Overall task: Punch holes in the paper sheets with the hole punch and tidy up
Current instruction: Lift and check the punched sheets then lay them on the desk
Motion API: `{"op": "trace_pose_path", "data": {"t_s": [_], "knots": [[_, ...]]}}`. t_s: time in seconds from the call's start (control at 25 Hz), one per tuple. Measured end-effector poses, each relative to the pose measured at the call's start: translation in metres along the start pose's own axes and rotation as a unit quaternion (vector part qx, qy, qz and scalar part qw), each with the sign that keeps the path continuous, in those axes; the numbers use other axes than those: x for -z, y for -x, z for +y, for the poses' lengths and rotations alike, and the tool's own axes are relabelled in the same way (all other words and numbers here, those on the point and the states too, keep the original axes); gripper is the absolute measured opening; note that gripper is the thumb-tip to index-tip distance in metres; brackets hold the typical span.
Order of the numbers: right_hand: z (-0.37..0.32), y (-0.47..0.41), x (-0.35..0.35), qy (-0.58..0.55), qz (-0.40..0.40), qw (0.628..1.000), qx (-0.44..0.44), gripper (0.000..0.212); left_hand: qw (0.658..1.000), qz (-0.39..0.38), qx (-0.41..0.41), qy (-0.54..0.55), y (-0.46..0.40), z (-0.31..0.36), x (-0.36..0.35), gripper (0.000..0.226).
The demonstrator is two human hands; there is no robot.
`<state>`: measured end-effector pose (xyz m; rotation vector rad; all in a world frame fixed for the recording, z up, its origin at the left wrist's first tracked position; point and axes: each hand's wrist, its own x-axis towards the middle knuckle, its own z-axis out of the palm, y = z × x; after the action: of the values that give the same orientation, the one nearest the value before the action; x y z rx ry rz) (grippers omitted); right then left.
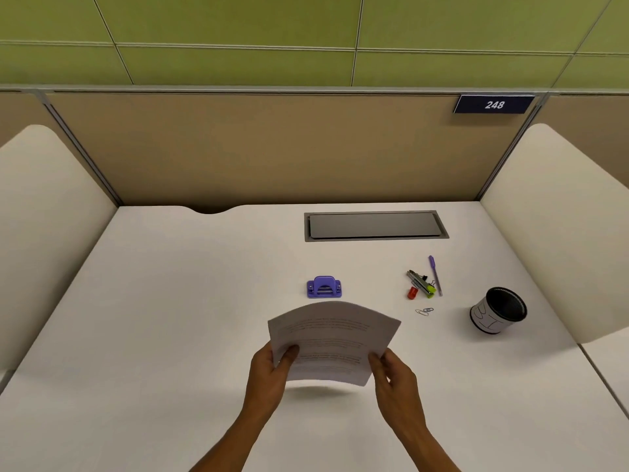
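Observation:
I hold a thin stack of printed paper sheets (pixel 335 338) above the white desk (pixel 170 318), bowed upward in the middle. My left hand (pixel 272 373) pinches its near left corner and my right hand (pixel 394 376) pinches its near right corner. A small purple hole punch (pixel 324 287) sits on the desk just beyond the far edge of the sheets, apart from them.
To the right lie a purple pen (pixel 435 275), a cluster of small clips and a red cap (pixel 420 286), and paper clips (pixel 424 311). A black mesh pen cup (pixel 498 310) stands further right. A grey cable hatch (pixel 374 225) sits at the back, with partition walls around.

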<state>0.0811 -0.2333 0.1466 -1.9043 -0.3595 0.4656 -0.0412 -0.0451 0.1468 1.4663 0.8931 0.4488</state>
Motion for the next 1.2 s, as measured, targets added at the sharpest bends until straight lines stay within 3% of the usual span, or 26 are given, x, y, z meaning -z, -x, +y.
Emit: {"op": "trace_pose_path", "data": {"t_s": [0.2,0.4,0.84,1.2], "knots": [[0.002,0.003,0.0,-0.004,0.005,1.0,0.017,0.023,1.0,0.001,-0.006,0.017,0.002,0.0,0.004,0.018],[0.017,0.012,-0.005,0.032,-0.043,0.998,-0.024,0.02,0.999,-0.045,0.024,-0.008,0.009,-0.016,0.008,0.019],[-0.009,-0.009,0.012,0.009,0.03,0.999,0.033,0.033,1.0,0.021,-0.008,0.005,-0.006,0.007,0.01,0.022],[-0.018,-0.013,0.012,-0.018,0.009,0.999,0.039,0.028,0.999,0.003,-0.029,0.027,-0.005,0.022,0.005,0.019]]}}
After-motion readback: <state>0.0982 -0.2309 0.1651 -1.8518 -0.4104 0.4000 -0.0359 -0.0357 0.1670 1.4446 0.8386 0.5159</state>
